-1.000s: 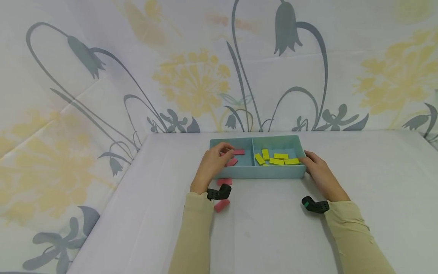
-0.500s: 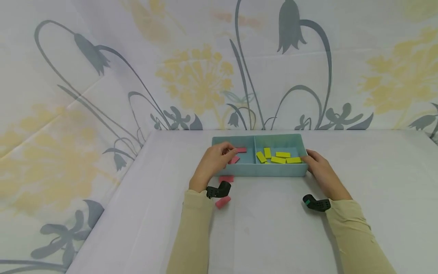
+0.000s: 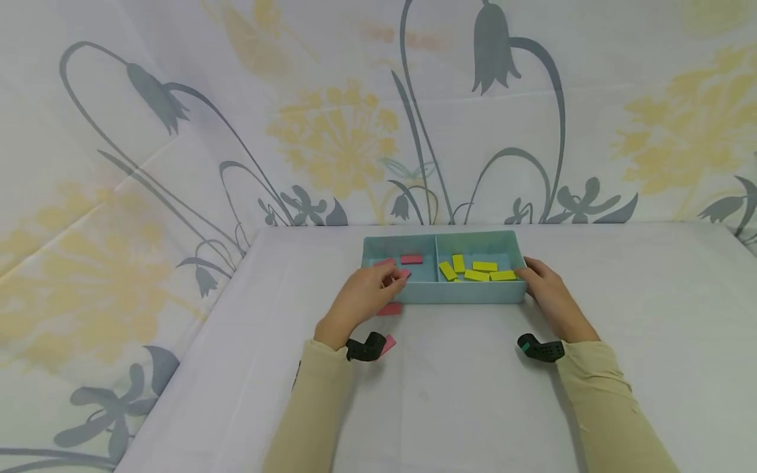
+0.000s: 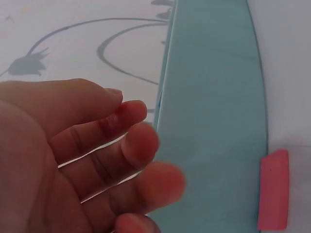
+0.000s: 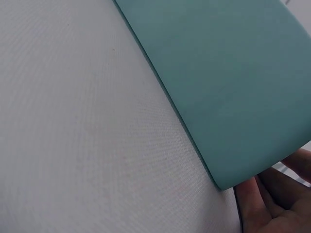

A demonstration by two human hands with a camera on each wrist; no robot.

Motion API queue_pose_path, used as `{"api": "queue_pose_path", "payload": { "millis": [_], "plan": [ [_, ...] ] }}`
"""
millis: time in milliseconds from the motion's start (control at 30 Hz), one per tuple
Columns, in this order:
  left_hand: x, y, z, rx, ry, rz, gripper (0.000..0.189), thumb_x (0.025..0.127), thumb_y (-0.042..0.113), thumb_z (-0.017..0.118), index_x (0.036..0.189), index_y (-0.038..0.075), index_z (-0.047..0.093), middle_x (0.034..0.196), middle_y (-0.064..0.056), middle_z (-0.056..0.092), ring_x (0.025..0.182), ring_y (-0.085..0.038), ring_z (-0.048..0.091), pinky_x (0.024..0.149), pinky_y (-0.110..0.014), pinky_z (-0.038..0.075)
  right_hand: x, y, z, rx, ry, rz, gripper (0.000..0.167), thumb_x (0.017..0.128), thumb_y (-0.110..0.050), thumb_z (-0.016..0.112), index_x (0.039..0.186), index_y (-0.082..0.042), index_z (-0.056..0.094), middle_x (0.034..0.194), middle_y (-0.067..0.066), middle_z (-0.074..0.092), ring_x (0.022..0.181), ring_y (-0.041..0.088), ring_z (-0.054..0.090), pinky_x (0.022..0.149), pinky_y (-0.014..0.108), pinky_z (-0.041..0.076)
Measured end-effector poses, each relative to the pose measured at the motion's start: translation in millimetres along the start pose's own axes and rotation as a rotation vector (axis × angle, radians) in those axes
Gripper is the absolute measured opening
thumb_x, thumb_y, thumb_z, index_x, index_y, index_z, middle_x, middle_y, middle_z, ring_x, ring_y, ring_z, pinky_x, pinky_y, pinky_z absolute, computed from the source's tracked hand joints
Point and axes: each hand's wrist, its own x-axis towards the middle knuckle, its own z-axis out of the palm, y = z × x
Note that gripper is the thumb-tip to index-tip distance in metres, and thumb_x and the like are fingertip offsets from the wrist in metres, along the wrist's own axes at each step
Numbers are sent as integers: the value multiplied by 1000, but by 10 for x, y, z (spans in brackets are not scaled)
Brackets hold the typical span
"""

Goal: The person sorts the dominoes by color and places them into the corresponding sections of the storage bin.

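Note:
A pale blue-green box [image 3: 449, 293] with two compartments stands on the white-covered table. My left hand [image 3: 362, 297] is over the front wall of its left compartment, fingers loosely bent; the left wrist view shows nothing between thumb and fingertips [image 4: 163, 184]. Beyond that hand, a few pink blocks [image 3: 412, 259] lie in the left compartment, some partly hidden by it. The right compartment holds several yellow blocks [image 3: 485, 266]. At the box's right end my right hand [image 3: 551, 292] grips the wall, thumb over the rim and fingers outside.
Just in front of the box lies a pink block [image 3: 389, 309], also seen in the left wrist view. Closer to me, another pink block [image 3: 388, 343] is partly hidden by the left wrist camera [image 3: 367, 347]. A flower-patterned cloth [image 3: 331, 144] hangs behind the table.
My left hand has drawn back toward me and slightly left, uncovering more of the pink blocks in the compartment. The right hand keeps its grip on the box.

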Motion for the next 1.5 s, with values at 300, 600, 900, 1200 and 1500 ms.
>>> {"api": "queue_pose_path", "payload": {
  "millis": [300, 600, 900, 1200, 1500],
  "plan": [
    [-184, 6, 0, 82, -153, -26, 17, 91, 31, 50, 99, 19, 60, 79, 8, 59, 65, -9, 57, 63, -26, 43, -8, 5, 6, -35, 6, -20, 69, 92, -47, 34, 143, -6, 12, 145, 14, 16, 130, 32, 20, 102, 49, 20],
    [-283, -39, 67, 220, -231, -99, 16, 86, 35, 55, 90, 21, 60, 74, 10, 56, 69, -8, 51, 62, -26, 43, -6, -22, 3, -21, 9, -4, 68, 93, -44, 34, 143, -6, 10, 146, 15, 15, 130, 31, 19, 103, 48, 19],
    [-304, -18, 213, 314, -306, -152, 26, 75, 39, 67, 90, 22, 56, 63, 8, 50, 62, -9, 48, 54, -27, 39, 3, -28, 14, -16, 3, 3, 68, 93, -43, 33, 144, -6, 7, 146, 16, 11, 131, 33, 16, 102, 50, 18],
    [-286, -21, 217, 316, -334, -133, 17, 78, 25, 64, 88, 20, 52, 63, 7, 52, 62, -9, 49, 55, -26, 39, 10, -34, 25, -16, 9, 9, 67, 93, -43, 32, 144, -6, 7, 147, 14, 9, 132, 32, 13, 103, 50, 18],
    [-262, -68, 233, 239, -330, -140, 5, 79, 20, 54, 77, 21, 50, 62, 6, 50, 59, -10, 47, 52, -26, 37, 0, -46, 12, -12, -9, 22, 68, 93, -44, 33, 144, -7, 5, 147, 14, 8, 132, 32, 12, 103, 49, 16]
  ]
}}
